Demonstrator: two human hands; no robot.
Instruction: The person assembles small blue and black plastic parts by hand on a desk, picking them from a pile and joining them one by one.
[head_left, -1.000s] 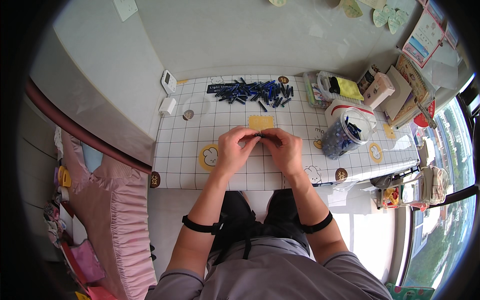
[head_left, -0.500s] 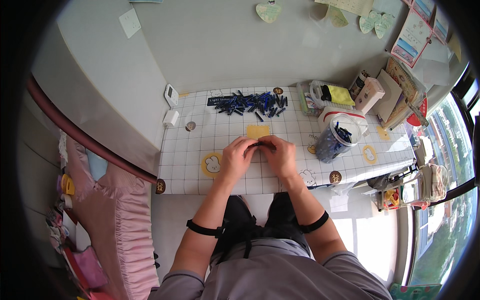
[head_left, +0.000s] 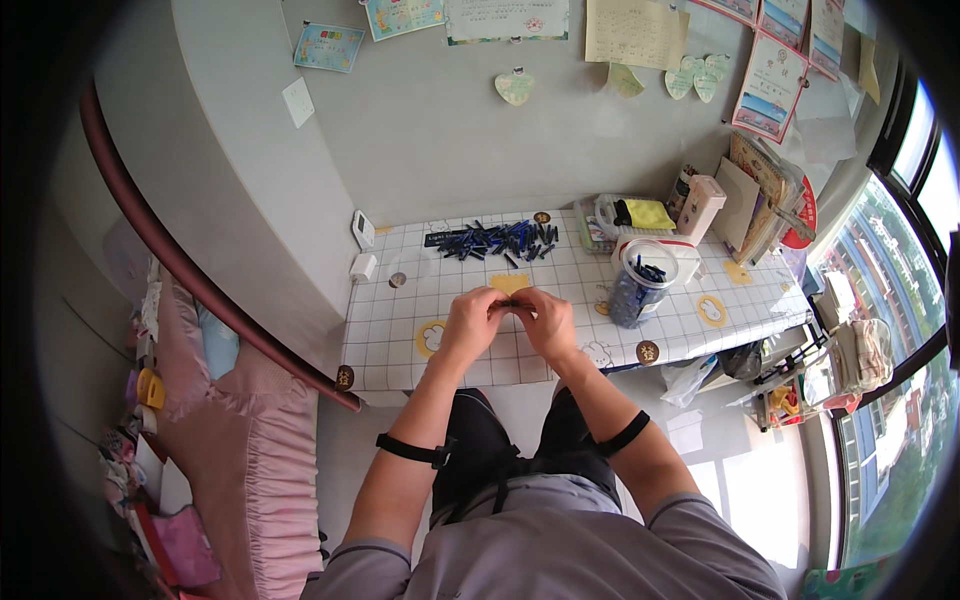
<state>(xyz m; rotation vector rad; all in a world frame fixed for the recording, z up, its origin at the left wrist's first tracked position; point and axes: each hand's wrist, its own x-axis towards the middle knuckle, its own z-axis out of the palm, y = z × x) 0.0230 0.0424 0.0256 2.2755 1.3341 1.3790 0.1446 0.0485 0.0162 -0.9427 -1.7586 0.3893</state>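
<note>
Checked tablecloth covers our desk, dark blue pieces heaped beyond the clear jar. Our left hand and right hand meet left of that jar, fingertips pinching something too small to identify.

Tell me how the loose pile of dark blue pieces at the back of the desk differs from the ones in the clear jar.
The loose pile lies spread flat along the back of the desk; the pieces in the clear jar are heaped inside it. The pile sits left of centre, the jar further right and nearer the person. Both look dark blue, and neither hand touches them.
</note>
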